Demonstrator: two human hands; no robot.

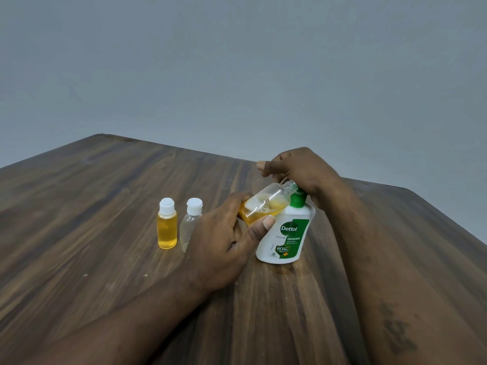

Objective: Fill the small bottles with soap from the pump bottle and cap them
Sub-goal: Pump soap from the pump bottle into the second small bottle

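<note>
The left hand has its grip closed round the base of an uncapped small bottle, thumb on the near side and fingers on the far side. The bottle is held off the counter, tilted with its open threaded neck pointing up and to the right, just under the right hand. Amber soap pools in its lower half; the upper half is clear, with streaks on the wall. The left forearm reaches in from the near left, low over the counter.

The right hand sits on top of the pump bottle, its grip curled down over the pump head, which is hidden beneath it; only the green collar shows. One fingertip points left. The right forearm comes in from the near right.

The pump bottle, white with a green label, stands upright on the counter right of centre.

To the left stand two capped bottles, just beside each other. The full bottle on the left holds amber soap almost to its white cap. The clear bottle, partly behind the left hand, has a white flip cap and looks colourless inside.
</note>
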